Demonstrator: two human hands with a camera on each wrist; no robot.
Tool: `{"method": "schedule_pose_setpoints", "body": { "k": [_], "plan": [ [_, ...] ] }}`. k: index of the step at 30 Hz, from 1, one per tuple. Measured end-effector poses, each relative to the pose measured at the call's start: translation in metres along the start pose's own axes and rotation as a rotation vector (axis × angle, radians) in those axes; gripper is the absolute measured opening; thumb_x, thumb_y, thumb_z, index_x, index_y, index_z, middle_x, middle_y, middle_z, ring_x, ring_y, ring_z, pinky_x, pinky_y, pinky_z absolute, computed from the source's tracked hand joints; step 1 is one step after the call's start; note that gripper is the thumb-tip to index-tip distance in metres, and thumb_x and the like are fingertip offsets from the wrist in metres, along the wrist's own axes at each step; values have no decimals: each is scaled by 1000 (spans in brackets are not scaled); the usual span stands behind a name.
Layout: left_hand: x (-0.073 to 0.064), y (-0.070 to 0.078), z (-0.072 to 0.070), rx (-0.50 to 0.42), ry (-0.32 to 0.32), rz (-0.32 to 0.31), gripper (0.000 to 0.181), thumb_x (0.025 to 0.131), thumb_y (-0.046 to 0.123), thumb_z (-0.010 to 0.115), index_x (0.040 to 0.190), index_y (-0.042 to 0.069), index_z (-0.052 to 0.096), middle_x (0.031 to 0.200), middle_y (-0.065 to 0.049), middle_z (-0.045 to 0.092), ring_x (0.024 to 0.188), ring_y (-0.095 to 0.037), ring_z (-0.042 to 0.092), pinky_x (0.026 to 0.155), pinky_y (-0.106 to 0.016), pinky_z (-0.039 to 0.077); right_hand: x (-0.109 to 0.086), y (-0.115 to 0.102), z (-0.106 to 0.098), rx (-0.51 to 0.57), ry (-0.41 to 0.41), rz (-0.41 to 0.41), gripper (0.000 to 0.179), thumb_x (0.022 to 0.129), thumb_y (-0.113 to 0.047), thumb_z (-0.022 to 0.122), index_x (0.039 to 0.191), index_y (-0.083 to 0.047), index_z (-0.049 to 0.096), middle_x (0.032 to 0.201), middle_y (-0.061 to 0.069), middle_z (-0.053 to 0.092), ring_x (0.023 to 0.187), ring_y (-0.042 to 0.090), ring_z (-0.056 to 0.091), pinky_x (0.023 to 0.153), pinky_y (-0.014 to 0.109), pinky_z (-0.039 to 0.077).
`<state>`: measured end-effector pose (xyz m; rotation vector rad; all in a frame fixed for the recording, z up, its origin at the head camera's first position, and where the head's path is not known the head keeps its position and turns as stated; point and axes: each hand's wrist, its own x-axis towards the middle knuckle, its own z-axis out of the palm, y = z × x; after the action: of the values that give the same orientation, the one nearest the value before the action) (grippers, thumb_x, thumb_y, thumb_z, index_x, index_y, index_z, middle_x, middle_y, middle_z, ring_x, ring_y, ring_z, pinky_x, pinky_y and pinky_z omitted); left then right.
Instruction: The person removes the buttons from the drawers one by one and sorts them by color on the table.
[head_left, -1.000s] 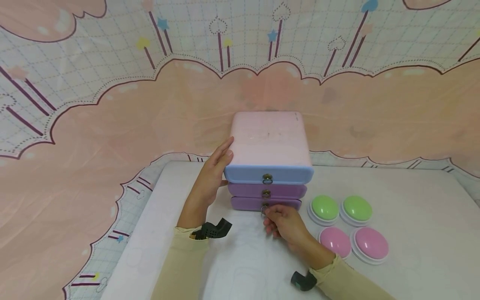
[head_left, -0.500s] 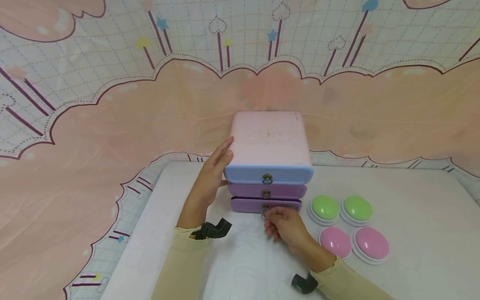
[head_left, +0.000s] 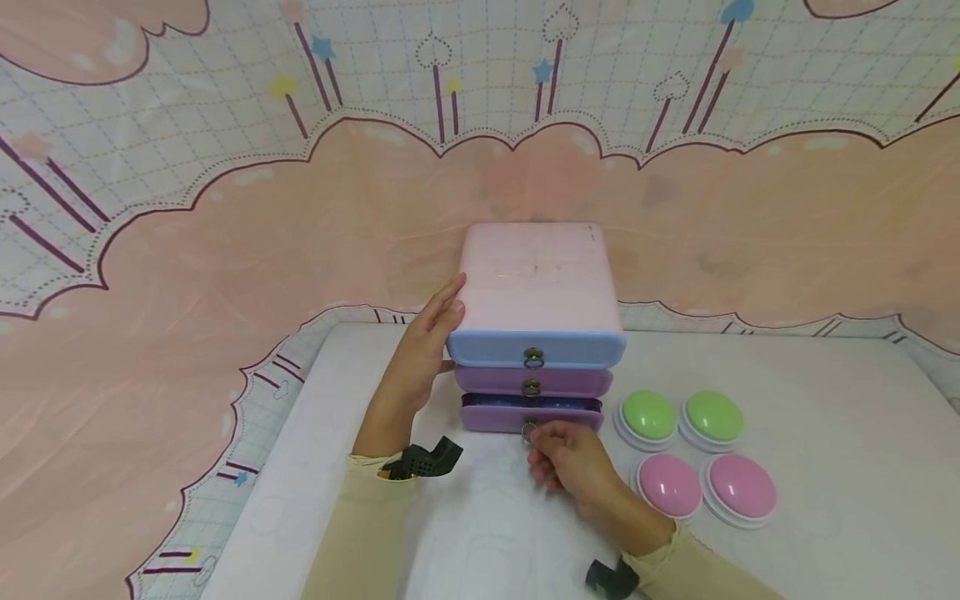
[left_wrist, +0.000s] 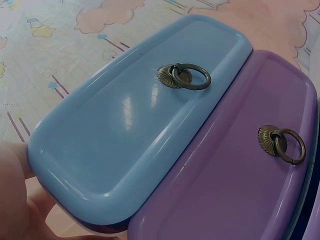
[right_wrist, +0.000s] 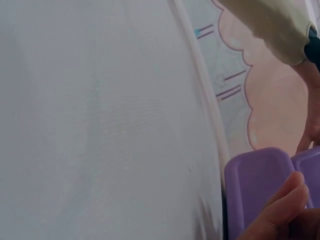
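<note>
A small chest of drawers (head_left: 536,279) with a pink top stands at the middle back of the table. Its top drawer front (left_wrist: 115,130) is blue and the middle one (left_wrist: 210,185) is purple, each with a brass ring pull. My left hand (head_left: 418,354) lies along the chest's left side, fingers extended against it. With thumb and fingers my right hand (head_left: 573,458) pinches the ring pull (head_left: 528,430) of the purple bottom drawer (head_left: 491,419). That drawer stands partly pulled out, a dark blue strip showing inside. In the right wrist view, my fingers (right_wrist: 280,210) overlap a purple drawer front.
Right of the chest, two green domes (head_left: 649,415) on white bases sit behind two pink domes (head_left: 742,485), close to my right forearm. They rest on the white table (head_left: 847,433). A cloud-patterned cloth (head_left: 375,217) rises behind the table.
The bottom drawer has slid toward me, and the gap above its front has widened. My right hand has moved slightly toward me with the ring pull; my left hand stays in place.
</note>
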<state>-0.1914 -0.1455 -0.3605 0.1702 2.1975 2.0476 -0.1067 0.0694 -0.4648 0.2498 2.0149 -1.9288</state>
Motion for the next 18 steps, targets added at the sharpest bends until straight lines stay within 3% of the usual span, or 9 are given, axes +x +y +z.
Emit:
{"method": "schedule_pose_setpoints", "body": {
  "k": [18],
  "plan": [
    [1,-1,-1,10,-2,-6,50,106,46,50,155,45,39,168,11,25,153,-35,28,103,-80,34,-14,5,-1,15,-28,8,20,100,-11,59,106,8,64,72,1,64,51,8,55,46,22,44]
  ]
}}
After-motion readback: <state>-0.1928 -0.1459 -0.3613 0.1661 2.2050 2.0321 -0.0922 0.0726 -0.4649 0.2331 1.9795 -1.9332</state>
